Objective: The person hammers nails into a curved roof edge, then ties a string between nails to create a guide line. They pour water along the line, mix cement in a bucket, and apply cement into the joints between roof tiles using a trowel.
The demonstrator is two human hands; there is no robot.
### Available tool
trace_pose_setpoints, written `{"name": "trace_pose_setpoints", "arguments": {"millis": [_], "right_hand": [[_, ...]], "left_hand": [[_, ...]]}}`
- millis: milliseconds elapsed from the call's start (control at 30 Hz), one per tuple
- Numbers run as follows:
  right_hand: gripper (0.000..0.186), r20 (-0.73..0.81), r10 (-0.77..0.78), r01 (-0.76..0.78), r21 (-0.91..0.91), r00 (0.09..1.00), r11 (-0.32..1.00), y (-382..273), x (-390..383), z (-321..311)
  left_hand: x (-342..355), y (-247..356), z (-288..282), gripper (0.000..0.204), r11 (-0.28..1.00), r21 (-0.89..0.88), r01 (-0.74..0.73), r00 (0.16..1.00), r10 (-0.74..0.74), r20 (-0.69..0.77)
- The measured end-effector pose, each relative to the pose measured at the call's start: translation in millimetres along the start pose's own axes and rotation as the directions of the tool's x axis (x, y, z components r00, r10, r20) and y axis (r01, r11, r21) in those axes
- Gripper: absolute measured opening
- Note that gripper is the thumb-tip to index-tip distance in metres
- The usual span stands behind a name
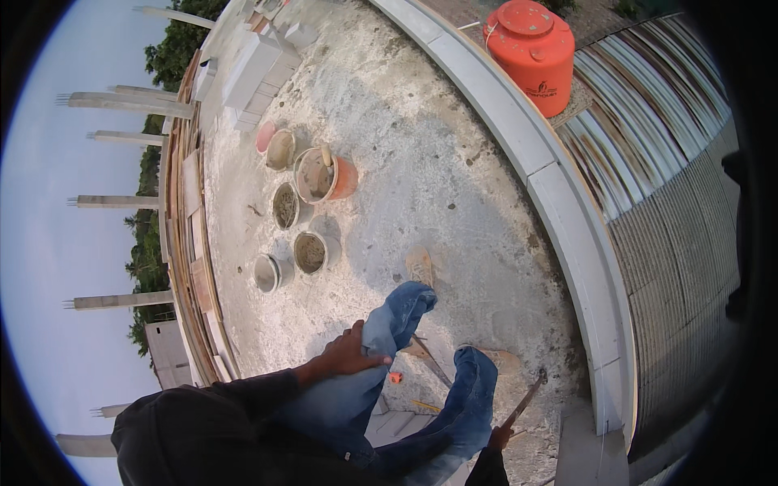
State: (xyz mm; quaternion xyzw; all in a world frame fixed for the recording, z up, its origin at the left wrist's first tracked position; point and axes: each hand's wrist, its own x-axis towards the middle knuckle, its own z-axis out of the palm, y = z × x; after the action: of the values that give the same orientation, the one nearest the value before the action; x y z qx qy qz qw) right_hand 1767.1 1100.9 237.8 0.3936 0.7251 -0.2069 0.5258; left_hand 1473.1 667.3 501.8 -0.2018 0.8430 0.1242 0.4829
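My left hand (348, 352) rests on my bent knee in blue jeans, thumb apart from the fingers, holding nothing. Low on the right, my right hand (500, 438) is closed around a long, thin brown stick-like tool (525, 402). The tool slants up and to the right, and its dark tip is near the concrete floor; its exact kind is unclear. Between my legs lie a small orange-red object (395, 377), a thin yellow stick (426, 406) and a long narrow tool (435, 364), partly hidden by my leg.
Several buckets of grey material stand ahead, including a large orange bucket (344, 178). White blocks (263, 69) are stacked farther off. A low pale block wall (559, 190) curves along the right, with an orange tank (531, 57) and corrugated roofing (648, 113) beyond. Planks (190, 211) line the left edge.
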Motion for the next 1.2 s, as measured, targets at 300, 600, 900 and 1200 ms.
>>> {"name": "trace_pose_setpoints", "arguments": {"millis": [300,600,900,1200], "right_hand": [[0.062,-0.132,-0.036,0.033,-0.025,0.991,0.999,-97.4,-167.5,38.2],[0.068,-0.078,-0.158,0.15,-0.1,0.984,0.984,-209.6,-204.0,-58.8],[0.086,0.234,-0.183,0.254,-0.32,0.955,0.913,-320.4,-186.5,-131.5],[0.09,0.023,-0.463,0.461,-0.16,0.886,0.873,-444.4,-218.1,-149.2]], "left_hand": [[48.9,-62.2,-38.0,0.118,0.964,-0.263,0.047,0.999,-0.041,0.029],[83.7,-89.9,-64.0,0.106,0.892,-0.437,0.114,0.985,-0.045,0.165],[100.7,-82.5,-66.4,0.114,0.823,-0.537,0.183,0.968,-0.055,0.245],[95.3,-77.5,-51.1,0.111,0.79,-0.58,0.196,0.974,-0.087,0.211]]}}
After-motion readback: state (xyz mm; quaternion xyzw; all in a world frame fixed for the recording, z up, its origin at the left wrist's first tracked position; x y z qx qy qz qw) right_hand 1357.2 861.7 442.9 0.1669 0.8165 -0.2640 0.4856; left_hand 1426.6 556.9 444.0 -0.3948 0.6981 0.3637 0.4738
